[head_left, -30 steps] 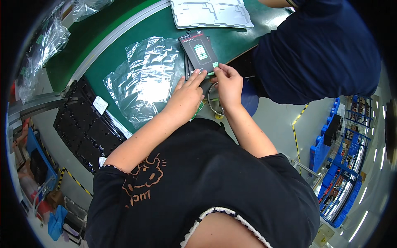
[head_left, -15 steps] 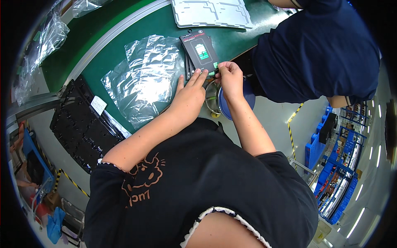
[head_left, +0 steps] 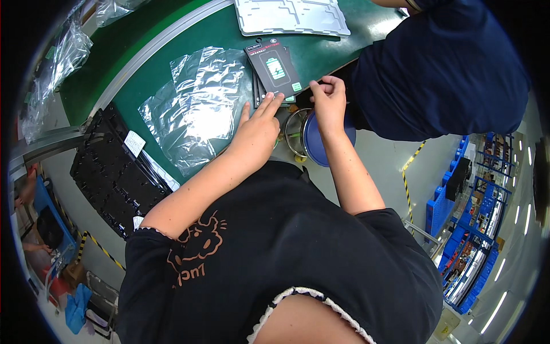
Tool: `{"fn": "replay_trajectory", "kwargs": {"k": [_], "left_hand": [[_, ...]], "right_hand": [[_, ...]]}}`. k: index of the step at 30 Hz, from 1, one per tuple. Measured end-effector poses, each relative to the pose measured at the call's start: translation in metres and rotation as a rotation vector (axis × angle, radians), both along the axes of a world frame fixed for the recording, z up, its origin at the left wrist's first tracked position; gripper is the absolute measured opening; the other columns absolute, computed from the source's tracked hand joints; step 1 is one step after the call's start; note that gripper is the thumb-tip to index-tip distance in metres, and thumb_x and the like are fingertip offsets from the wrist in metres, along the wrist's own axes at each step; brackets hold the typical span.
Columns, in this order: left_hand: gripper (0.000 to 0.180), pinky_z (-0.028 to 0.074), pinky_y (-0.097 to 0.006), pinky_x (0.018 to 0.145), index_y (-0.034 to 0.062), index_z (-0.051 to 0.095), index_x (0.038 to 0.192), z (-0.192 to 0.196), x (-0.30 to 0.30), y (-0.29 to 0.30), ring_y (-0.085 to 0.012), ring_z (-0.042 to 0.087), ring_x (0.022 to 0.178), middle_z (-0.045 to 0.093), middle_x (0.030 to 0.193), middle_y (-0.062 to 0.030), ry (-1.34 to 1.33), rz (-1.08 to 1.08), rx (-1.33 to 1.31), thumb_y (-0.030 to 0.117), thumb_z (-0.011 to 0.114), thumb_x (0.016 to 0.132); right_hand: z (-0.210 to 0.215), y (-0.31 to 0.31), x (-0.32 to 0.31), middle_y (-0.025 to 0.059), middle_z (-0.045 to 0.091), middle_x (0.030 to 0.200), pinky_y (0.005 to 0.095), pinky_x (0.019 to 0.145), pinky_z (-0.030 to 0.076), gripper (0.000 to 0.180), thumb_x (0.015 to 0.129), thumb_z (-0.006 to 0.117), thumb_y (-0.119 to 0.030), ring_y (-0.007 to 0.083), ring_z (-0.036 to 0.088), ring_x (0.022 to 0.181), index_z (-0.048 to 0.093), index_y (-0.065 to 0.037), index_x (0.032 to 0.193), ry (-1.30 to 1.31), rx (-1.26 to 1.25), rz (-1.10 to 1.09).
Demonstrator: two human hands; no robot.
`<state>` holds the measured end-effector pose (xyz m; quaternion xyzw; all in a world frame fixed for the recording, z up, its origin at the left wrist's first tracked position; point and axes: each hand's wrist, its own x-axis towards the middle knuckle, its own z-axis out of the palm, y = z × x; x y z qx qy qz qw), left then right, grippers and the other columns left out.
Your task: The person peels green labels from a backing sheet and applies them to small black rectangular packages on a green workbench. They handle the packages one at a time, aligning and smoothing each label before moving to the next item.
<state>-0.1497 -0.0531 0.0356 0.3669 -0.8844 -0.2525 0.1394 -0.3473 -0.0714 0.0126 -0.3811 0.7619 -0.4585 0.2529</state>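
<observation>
Resting the left hand at the near edge of the black box, touching there with two fingertips and spreading the thumb off to its left: a wide, flat grip. Holding the right hand just beside the black box, off its near right corner, with thumb and forefinger set close together. Making a narrow grip there; cannot tell about anything thin pinched in it.

Seeing the black box lying face up on the green counter, askew on top of other black boxes showing at its left. Noting a green battery picture on its front. Finding crinkled clear bags spread just left of the black box, and a pale grey tray beyond it. Well to its left and nearer the body, seeing a black tray. Past its near right corner, lower than the counter, making out a blue stool. To its right, seeing a person in a dark blue shirt.
</observation>
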Motion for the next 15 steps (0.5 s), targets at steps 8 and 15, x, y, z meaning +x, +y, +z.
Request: {"fn": "replay_trajectory", "kwargs": {"k": [8,15], "left_hand": [[0.017,0.036,-0.048,0.106,-0.0042,0.061,0.079,0.001,-0.001,-0.008,-0.0348,0.037,0.136,0.044,0.142,-0.0178,0.172,0.041,0.157,0.01,0.061,0.089],[0.022,0.044,-0.031,0.09,-0.0018,0.063,0.083,0.025,0.011,-0.007,-0.0199,0.058,0.105,0.061,0.122,-0.0117,0.57,0.32,0.427,0.016,0.057,0.095]], "right_hand": [[-0.019,-0.007,-0.002,0.0069,0.063,0.081,0.0249,0.063,0.047,0.029,0.082,0.074,-0.017,0.0103,0.058,0.069,0.064,0.001,0.102,-0.206,-0.035,0.253],[0.06,0.041,0.015,0.0087,0.058,0.104,0.0253,0.071,0.046,0.032,0.084,0.071,-0.017,0.0128,0.058,0.083,0.064,-0.002,0.111,-0.08,-0.3,0.559]]}}
